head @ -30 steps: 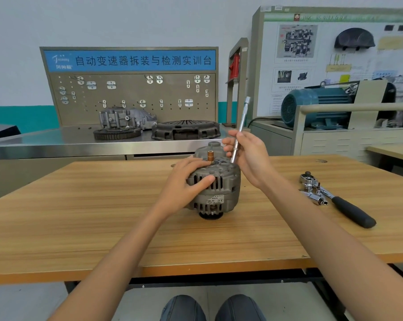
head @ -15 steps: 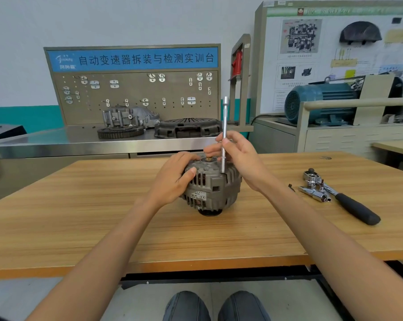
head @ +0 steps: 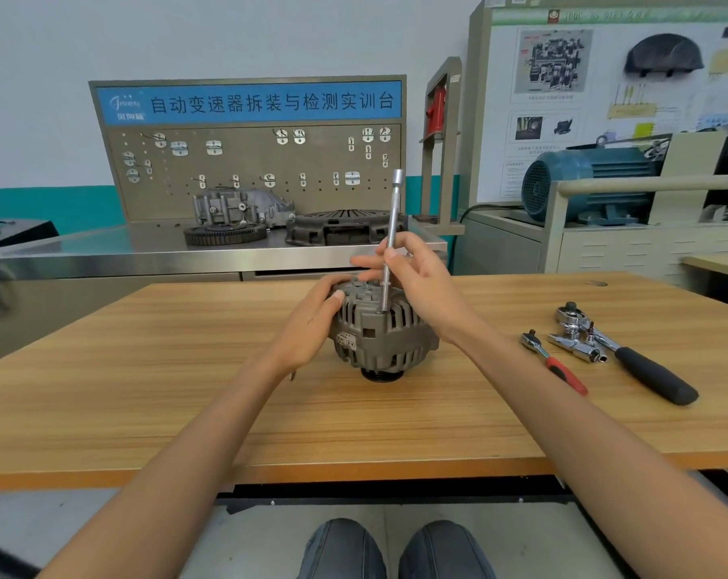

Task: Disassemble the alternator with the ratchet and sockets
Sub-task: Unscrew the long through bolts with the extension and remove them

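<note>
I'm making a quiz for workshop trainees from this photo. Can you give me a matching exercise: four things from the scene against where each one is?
Things:
1. alternator
2. extension bar
3. black-handled ratchet
4. clutch cover

Places:
A. on the steel bench at the back
B. lying on the wooden table, to the right
C. upright, pinched by the right hand
D. mid-table, steadied by the left hand

Pairs: 1-D, 2-C, 3-B, 4-A
</note>
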`<action>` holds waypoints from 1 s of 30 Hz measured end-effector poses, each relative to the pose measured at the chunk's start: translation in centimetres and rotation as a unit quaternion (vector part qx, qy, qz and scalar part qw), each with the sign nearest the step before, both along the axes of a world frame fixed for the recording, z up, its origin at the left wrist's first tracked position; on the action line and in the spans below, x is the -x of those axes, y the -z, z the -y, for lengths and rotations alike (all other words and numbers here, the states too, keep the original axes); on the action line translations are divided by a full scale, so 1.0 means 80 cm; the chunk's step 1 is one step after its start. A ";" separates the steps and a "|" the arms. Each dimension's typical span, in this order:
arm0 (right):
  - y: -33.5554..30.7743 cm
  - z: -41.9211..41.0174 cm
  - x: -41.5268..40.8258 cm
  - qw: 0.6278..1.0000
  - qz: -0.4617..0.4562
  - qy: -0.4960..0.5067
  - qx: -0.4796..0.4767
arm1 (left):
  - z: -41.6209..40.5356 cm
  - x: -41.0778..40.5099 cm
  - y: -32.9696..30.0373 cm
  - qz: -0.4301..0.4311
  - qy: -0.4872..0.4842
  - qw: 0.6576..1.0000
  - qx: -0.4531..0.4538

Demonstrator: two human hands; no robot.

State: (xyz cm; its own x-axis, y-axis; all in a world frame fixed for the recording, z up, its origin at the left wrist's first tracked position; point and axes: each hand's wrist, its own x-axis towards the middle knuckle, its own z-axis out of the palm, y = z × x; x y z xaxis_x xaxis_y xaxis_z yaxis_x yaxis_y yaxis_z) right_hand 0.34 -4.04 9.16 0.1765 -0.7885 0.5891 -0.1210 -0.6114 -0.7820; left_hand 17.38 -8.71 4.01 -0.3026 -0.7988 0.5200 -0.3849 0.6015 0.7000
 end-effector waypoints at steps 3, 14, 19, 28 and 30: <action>-0.001 -0.002 -0.005 1.000 -0.011 0.005 0.014 | -0.003 -0.001 -0.003 -0.025 -0.011 1.000 -0.006; -0.010 -0.001 0.002 0.998 -0.064 0.018 0.014 | -0.033 0.016 -0.031 -0.145 0.070 0.987 -0.001; -0.014 -0.002 0.003 0.998 -0.057 -0.020 -0.002 | -0.039 0.022 -0.026 -0.150 0.073 0.986 -0.021; -0.019 -0.001 0.003 0.996 -0.086 -0.028 -0.006 | -0.042 0.031 -0.027 -0.126 0.072 0.989 -0.037; -0.018 -0.001 0.003 0.997 -0.071 -0.033 -0.012 | -0.044 0.033 -0.029 -0.119 0.074 0.989 -0.035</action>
